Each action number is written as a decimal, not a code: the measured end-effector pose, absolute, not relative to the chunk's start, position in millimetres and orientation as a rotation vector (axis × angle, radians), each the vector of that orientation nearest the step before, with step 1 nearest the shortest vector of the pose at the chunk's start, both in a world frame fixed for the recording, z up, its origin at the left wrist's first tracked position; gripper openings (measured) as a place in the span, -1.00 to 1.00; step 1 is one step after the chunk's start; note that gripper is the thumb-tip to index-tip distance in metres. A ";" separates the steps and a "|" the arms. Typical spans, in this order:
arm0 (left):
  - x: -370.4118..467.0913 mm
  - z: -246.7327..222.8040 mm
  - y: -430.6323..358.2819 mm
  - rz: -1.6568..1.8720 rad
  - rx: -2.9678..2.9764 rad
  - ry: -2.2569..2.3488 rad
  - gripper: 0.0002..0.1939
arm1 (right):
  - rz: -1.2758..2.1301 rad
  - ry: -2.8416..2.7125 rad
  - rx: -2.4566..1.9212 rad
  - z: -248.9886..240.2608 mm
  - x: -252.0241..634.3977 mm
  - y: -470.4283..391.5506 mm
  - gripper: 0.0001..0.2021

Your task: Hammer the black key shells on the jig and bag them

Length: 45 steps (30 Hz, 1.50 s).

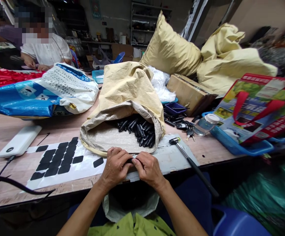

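My left hand (115, 165) and my right hand (148, 167) meet at the table's front edge. Between them they pinch a small black piece (130, 160), mostly covered by my fingers, so its exact kind is unclear. Just beyond my hands lies a yellow woven sack (130, 85), its mouth toward me. Many black, pen-like parts (142, 131) are heaped inside that mouth. Left of my hands, a white sheet (83, 168) carries rows of black rounded-square stickers (56, 162). A second sack (110, 206) hangs open below the edge, at my lap.
A hammer (188, 157) juts over the front edge at right. Nearby are keys (190, 131), a clear jar (206, 124) and a blue tray (233, 144) with a printed bag (260, 108). A white power bank (20, 141) lies left. Another person (45, 52) sits across the table.
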<state>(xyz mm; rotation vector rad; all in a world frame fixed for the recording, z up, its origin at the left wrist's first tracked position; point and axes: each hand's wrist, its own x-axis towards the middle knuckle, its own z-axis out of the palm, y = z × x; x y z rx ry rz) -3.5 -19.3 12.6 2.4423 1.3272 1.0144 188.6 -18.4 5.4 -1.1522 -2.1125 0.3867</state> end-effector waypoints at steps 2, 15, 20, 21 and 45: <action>-8.5 19.4 -24.9 1.010 2.398 1.196 -0.70 | 0.405 -2.066 -1.131 9.2 193.4 -29.9 -0.75; -3.4 18.9 55.2 1.227 2.038 1.864 -0.75 | 0.560 -2.454 -1.191 -1.7 219.3 -109.8 -0.92; 7.2 15.0 102.7 0.974 2.079 2.163 -0.72 | 0.514 -2.352 -1.143 7.7 229.7 -97.7 -0.81; 8.2 14.3 107.9 0.920 2.079 2.206 -0.71 | 0.457 -2.284 -1.148 11.2 237.3 -92.6 -0.82; 2.5 2.5 2.1 0.822 2.170 1.437 -0.83 | 0.069 -1.323 -1.889 14.6 321.1 -34.4 -0.70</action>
